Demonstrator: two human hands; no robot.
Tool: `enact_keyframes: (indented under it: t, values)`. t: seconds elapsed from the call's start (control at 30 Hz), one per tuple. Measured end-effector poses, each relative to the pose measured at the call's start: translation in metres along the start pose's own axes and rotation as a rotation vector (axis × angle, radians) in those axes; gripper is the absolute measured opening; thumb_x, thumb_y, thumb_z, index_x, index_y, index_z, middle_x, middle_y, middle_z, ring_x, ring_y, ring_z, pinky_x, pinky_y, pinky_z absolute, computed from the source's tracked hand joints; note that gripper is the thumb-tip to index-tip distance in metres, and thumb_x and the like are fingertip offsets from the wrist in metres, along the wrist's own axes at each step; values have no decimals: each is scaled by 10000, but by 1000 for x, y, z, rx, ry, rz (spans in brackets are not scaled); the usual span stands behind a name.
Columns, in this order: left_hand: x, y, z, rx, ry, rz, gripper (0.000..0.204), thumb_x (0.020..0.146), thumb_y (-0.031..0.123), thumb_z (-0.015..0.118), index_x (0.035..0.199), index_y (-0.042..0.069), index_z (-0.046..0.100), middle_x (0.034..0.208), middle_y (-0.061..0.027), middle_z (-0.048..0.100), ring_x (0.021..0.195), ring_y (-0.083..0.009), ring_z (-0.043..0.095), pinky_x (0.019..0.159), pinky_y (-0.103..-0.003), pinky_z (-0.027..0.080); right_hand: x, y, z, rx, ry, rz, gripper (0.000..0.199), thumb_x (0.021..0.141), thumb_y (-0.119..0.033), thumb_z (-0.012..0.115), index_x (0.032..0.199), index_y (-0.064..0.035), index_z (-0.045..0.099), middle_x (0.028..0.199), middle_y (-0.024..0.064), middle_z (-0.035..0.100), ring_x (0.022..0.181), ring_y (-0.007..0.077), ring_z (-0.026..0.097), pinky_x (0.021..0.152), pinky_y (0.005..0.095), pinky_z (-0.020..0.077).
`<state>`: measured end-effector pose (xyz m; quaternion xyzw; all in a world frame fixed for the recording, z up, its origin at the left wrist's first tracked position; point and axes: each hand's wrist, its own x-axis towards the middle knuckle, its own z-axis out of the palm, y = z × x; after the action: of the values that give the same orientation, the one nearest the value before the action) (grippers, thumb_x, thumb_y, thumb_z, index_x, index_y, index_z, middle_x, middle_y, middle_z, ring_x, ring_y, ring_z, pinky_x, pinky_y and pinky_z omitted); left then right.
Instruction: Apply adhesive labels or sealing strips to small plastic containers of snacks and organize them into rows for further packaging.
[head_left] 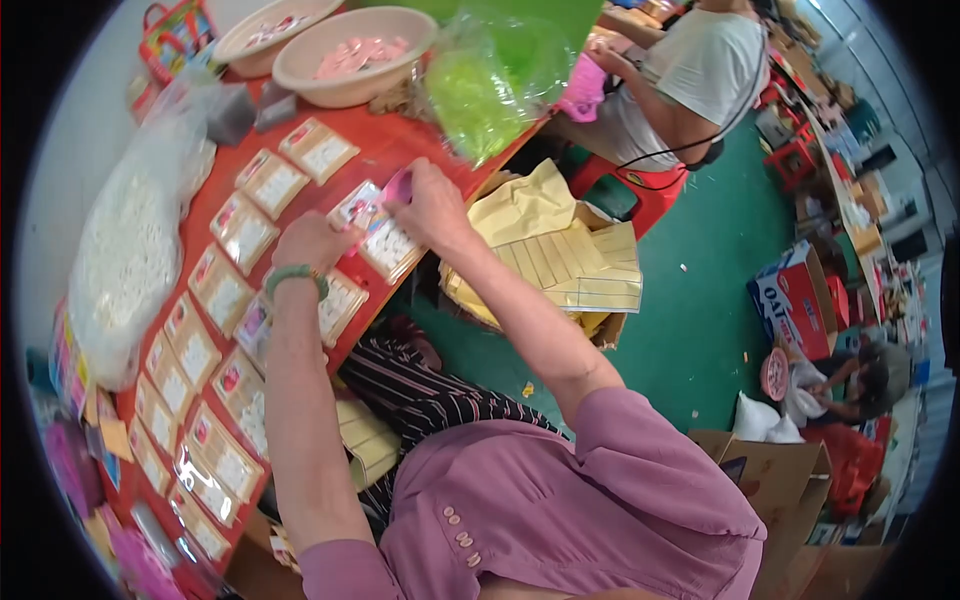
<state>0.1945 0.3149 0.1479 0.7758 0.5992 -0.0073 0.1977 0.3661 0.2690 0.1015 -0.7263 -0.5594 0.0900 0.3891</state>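
Out over the red table (pixel 345 180), both my arms reach to a stack of packed cards (pixel 390 250) with white pieces and a picture at one end. My right hand (pixel 436 205) is closed on a small purple piece (pixel 399 187) at the stack's upper right corner. To the left of the same stack, my left hand (pixel 310 243), with a green bangle at the wrist, has its fingers bent together. A bit of pink shows at its fingertips, too small to name. Rows of similar card packs (pixel 245 232) lie to the left, one stack (pixel 343 305) under my left wrist.
Behind the cards stand a bowl of pink pieces (pixel 352 100) and another bowl (pixel 262 50). A bulging clear bag of white pieces (pixel 125 240) lies left, a green plastic bag (pixel 490 90) at the far edge. A box with yellow paper (pixel 560 250) sits beside the table; a person (pixel 700 80) sits beyond.
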Motion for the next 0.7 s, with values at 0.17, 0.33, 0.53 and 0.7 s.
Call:
enact_keyframes:
  t: [0.17,0.33,0.53,0.7]
  values:
    - [12,3,-2,69,-30,51,670,624,581,752,879,-33,669,942,-239,655,899,-362,643,749,-453,497,-23,1,-13,75,124,27,409,708,-163,749,965,23,490,911,236,599,881,396,599,764,442,475]
    - [36,-6,10,30,-74,159,655,599,576,782,743,-51,655,678,-188,651,634,-323,655,584,-424,495,-45,-4,-26,109,119,128,437,705,-135,715,1027,24,465,964,246,582,901,408,595,779,456,481]
    - [34,10,4,-61,-186,163,615,594,508,829,624,-53,577,553,-121,589,454,-208,598,436,-344,465,-63,21,-15,526,217,327,434,718,-173,773,1007,34,524,836,124,632,760,199,620,701,313,499]
    - [28,6,6,-103,-226,208,567,615,445,837,605,-46,554,543,-115,574,433,-199,587,412,-335,455,-71,26,4,695,280,415,425,701,-145,793,991,25,533,846,70,615,754,123,587,679,260,493]
